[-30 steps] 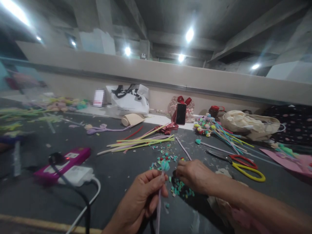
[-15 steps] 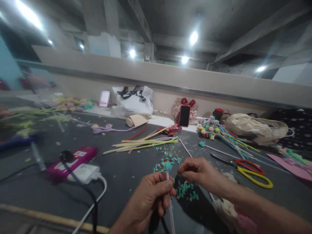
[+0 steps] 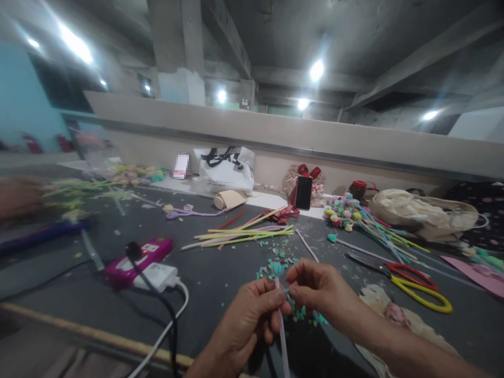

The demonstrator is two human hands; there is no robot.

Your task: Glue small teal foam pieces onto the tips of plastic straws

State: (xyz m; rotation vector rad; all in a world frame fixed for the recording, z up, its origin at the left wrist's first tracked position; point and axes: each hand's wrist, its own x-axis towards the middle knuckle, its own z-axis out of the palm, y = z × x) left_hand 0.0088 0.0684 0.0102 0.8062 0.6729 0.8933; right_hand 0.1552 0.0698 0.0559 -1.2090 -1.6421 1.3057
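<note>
Stem (image 3: 282,336), slim, lilac, w/ rounded teal tip (image 3: 277,268), in L hand (image 3: 255,310) grip; R hand (image 3: 321,286) pinches tiny blue bit (image 3: 287,290).

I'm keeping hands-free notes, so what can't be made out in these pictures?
- Head view: lilac stem, lower end cut off by the bottom edge; its gripped part hidden by left hand.
- Head view: blue bit by right hand, too small to identify.
- Head view: far-left shape, blurred, edge-cut.
- Head view: white panel, content pixelated.
</note>
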